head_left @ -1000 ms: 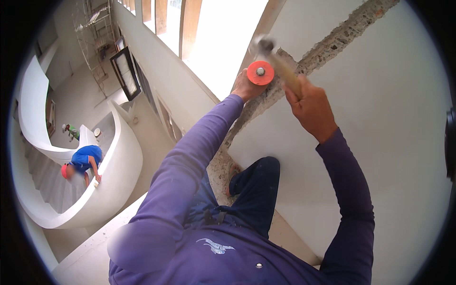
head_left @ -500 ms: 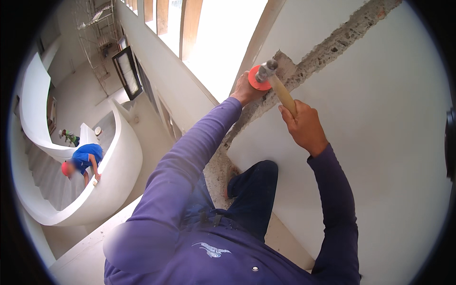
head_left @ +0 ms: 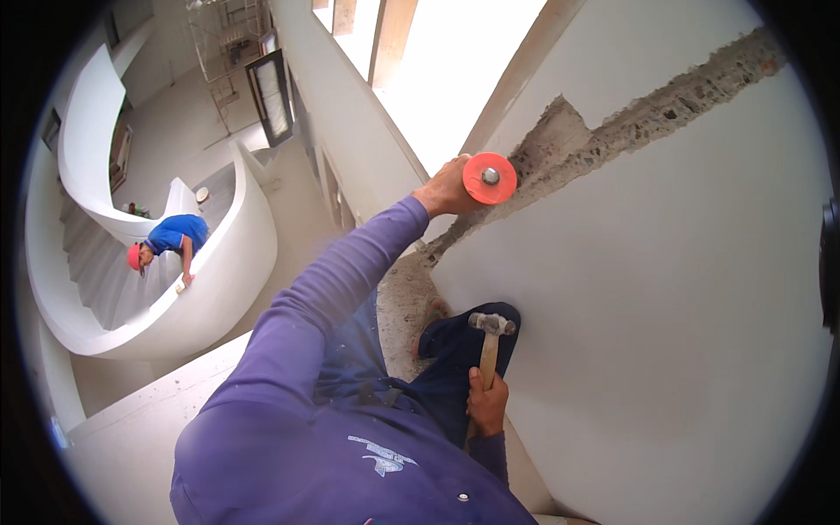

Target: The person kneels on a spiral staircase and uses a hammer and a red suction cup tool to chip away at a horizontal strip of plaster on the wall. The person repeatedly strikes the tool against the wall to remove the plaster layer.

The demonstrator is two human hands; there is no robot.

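Observation:
My left hand (head_left: 444, 189) grips a chisel with a round orange hand guard (head_left: 489, 178), its tip set against the rough channel (head_left: 612, 131) cut into the white plastered wall (head_left: 665, 332). Low by my knee, my right hand (head_left: 486, 402) holds a hammer (head_left: 490, 334) by its wooden handle, the metal head up and away from the chisel. Purple sleeves cover both arms.
Rubble lies on the ledge (head_left: 404, 302) under the channel. Far below on the left a curved white staircase (head_left: 175, 289) winds down; a person in a blue shirt and red cap (head_left: 166, 245) works on it. A dark-framed panel (head_left: 269, 96) leans against the wall below.
The hammer was up at the chisel head; my right hand has swung it down to knee height. The left hand and chisel stay on the channel.

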